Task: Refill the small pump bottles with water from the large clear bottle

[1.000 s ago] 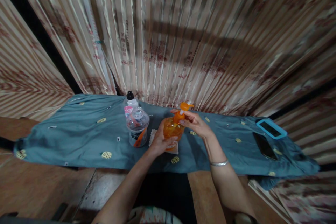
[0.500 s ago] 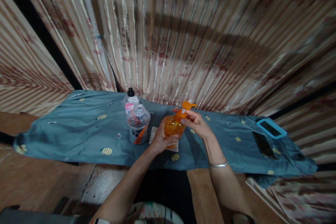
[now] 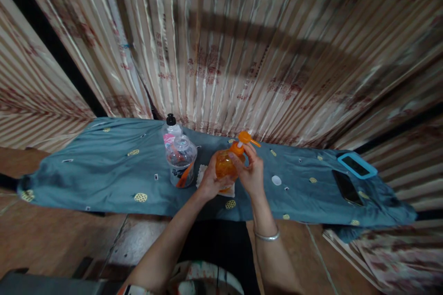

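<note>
An orange see-through pump bottle [image 3: 224, 165] stands near the middle of the table, over a pale cloth [image 3: 202, 174]. Wrapped round its lower body from the left is my left hand [image 3: 210, 183]. My right hand [image 3: 252, 173] closes on the bottle's neck and collar, its thumb on the near side and its fingers partly hidden behind. Above them the orange pump head [image 3: 245, 137] sticks up, its spout tilted down to the right. Just left of my left hand is a clear open-topped plastic bottle [image 3: 182, 161]. Behind that one is a bottle with a black cap [image 3: 170, 120].
A teal tablecloth [image 3: 114, 170] with yellow pineapple prints covers the table. A white disc [image 3: 276, 180] lies right of my right hand. Further right are a dark phone [image 3: 347, 187] and a blue-framed device [image 3: 357, 166]. A striped curtain [image 3: 214, 55] hangs behind the table.
My right hand has shifted down and turned upright, from the pump collar to the bottle's neck and shoulder. The spout has swung to point more downward. The white disc has come into view.
</note>
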A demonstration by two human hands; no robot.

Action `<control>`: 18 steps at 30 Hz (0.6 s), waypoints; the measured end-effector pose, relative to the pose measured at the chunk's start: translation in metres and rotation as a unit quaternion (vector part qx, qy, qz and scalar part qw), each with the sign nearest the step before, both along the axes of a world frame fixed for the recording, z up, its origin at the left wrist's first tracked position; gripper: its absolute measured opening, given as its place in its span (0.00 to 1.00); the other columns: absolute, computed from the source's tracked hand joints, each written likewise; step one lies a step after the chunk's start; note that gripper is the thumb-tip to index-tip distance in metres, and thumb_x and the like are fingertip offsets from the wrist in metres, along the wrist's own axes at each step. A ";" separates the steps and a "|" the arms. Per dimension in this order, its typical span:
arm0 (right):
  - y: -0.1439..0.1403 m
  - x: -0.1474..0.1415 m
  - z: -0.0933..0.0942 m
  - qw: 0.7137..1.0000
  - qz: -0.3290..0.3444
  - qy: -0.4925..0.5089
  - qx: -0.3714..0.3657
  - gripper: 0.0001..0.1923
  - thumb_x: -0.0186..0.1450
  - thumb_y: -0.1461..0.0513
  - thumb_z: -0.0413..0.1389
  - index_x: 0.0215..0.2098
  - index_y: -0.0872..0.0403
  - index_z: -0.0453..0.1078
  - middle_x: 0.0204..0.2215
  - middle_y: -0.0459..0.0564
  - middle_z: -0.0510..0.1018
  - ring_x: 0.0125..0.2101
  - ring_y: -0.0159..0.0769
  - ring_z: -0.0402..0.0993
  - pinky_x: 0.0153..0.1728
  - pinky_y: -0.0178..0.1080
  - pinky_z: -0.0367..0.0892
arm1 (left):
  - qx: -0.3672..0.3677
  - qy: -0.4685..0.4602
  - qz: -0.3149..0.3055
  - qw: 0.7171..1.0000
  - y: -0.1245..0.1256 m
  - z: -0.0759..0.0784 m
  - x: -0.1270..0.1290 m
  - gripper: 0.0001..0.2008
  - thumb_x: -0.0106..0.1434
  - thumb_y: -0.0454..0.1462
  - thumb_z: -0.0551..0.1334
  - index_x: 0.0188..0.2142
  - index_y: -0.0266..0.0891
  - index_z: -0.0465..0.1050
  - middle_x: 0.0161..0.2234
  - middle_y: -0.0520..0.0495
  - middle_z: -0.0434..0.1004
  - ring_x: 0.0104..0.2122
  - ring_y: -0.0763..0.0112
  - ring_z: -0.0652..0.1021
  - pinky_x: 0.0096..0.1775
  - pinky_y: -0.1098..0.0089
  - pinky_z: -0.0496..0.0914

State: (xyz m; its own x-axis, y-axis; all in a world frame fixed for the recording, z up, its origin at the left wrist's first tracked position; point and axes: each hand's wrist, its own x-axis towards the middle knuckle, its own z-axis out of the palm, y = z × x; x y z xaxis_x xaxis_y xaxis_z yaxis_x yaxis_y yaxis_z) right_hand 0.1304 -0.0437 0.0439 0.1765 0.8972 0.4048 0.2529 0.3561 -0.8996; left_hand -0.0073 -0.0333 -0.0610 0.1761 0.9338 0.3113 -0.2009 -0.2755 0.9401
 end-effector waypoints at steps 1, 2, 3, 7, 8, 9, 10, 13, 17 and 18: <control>-0.002 -0.006 -0.002 1.000 -0.023 0.004 0.003 0.21 0.63 0.49 0.69 0.49 0.51 0.81 0.59 0.64 0.81 0.65 0.54 0.75 0.71 0.60 0.66 | 0.003 -0.001 -0.002 1.000 0.000 0.000 -0.001 0.45 0.62 0.50 0.76 0.72 0.43 0.61 0.68 0.33 0.75 0.67 0.43 0.78 0.69 0.45 0.73; -0.004 -0.012 -0.004 0.999 -0.046 0.010 0.006 0.21 0.64 0.48 0.68 0.50 0.51 0.80 0.62 0.65 0.78 0.68 0.54 0.72 0.72 0.58 0.65 | 0.005 0.000 -0.001 1.000 0.001 0.001 -0.001 0.45 0.62 0.49 0.76 0.72 0.43 0.61 0.68 0.34 0.75 0.67 0.43 0.78 0.70 0.44 0.72; -0.005 -0.017 -0.005 0.998 -0.065 0.015 0.007 0.22 0.64 0.48 0.67 0.51 0.50 0.80 0.65 0.67 0.77 0.70 0.54 0.69 0.73 0.58 0.64 | 0.005 0.004 0.003 1.000 0.001 0.002 -0.002 0.44 0.61 0.49 0.76 0.71 0.43 0.61 0.68 0.34 0.75 0.67 0.43 0.77 0.71 0.44 0.71; -0.005 -0.029 -0.006 0.995 -0.101 0.022 0.005 0.27 0.62 0.45 0.66 0.51 0.53 0.80 0.64 0.71 0.77 0.72 0.58 0.68 0.74 0.61 0.62 | 0.011 0.033 0.032 0.999 0.001 0.006 -0.005 0.44 0.59 0.48 0.77 0.70 0.43 0.63 0.68 0.33 0.75 0.68 0.42 0.77 0.72 0.42 0.68; -0.005 -0.029 -0.005 0.995 -0.099 0.020 0.003 0.26 0.63 0.44 0.65 0.50 0.53 0.80 0.63 0.70 0.78 0.71 0.58 0.68 0.74 0.62 0.61 | 0.013 0.037 0.033 0.999 0.001 0.007 -0.005 0.44 0.60 0.48 0.77 0.70 0.43 0.63 0.68 0.33 0.75 0.68 0.42 0.77 0.72 0.42 0.68; -0.006 -0.027 -0.005 0.996 -0.091 0.016 0.002 0.26 0.63 0.44 0.65 0.51 0.52 0.79 0.62 0.69 0.79 0.70 0.58 0.69 0.75 0.61 0.61 | 0.014 0.039 0.031 0.999 0.001 0.008 -0.005 0.44 0.61 0.48 0.77 0.71 0.43 0.63 0.68 0.34 0.75 0.68 0.43 0.77 0.72 0.43 0.69; -0.007 -0.024 -0.004 0.997 -0.080 0.012 0.000 0.26 0.63 0.44 0.66 0.51 0.52 0.79 0.61 0.68 0.80 0.69 0.57 0.72 0.74 0.61 0.62 | 0.015 0.041 0.027 0.999 0.000 0.008 -0.005 0.43 0.61 0.49 0.77 0.71 0.43 0.63 0.68 0.34 0.75 0.67 0.43 0.77 0.71 0.44 0.70; -0.009 -0.009 0.001 1.000 -0.013 -0.003 -0.007 0.32 0.62 0.44 0.71 0.57 0.50 0.76 0.60 0.62 0.83 0.64 0.54 0.77 0.71 0.58 0.67 | 0.012 0.036 0.021 0.999 -0.001 0.010 -0.004 0.44 0.63 0.50 0.76 0.72 0.43 0.63 0.67 0.35 0.76 0.66 0.44 0.79 0.68 0.45 0.73; -0.002 0.015 0.015 0.997 0.066 -0.023 -0.016 0.38 0.59 0.41 0.74 0.60 0.51 0.76 0.65 0.63 0.81 0.68 0.55 0.74 0.74 0.59 0.62 | -0.003 0.026 0.015 1.000 -0.001 0.011 -0.003 0.44 0.61 0.49 0.77 0.71 0.45 0.64 0.67 0.36 0.77 0.65 0.44 0.79 0.69 0.44 0.72; 0.001 0.020 0.020 0.996 0.086 -0.032 -0.022 0.38 0.58 0.40 0.74 0.57 0.52 0.79 0.63 0.65 0.83 0.66 0.57 0.76 0.73 0.61 0.63 | -0.004 0.024 0.013 1.000 -0.001 0.012 -0.003 0.43 0.61 0.49 0.77 0.71 0.45 0.65 0.66 0.37 0.77 0.65 0.45 0.79 0.69 0.44 0.72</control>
State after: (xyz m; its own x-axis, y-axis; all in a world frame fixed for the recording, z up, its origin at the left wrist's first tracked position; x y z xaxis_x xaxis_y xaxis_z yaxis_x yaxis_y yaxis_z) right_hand 0.1505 -0.0423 0.0634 -0.0067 0.9293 0.3693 0.2478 0.3593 -0.8997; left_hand -0.0099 -0.0345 -0.0489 0.1658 0.9406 0.2962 -0.1472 -0.2734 0.9506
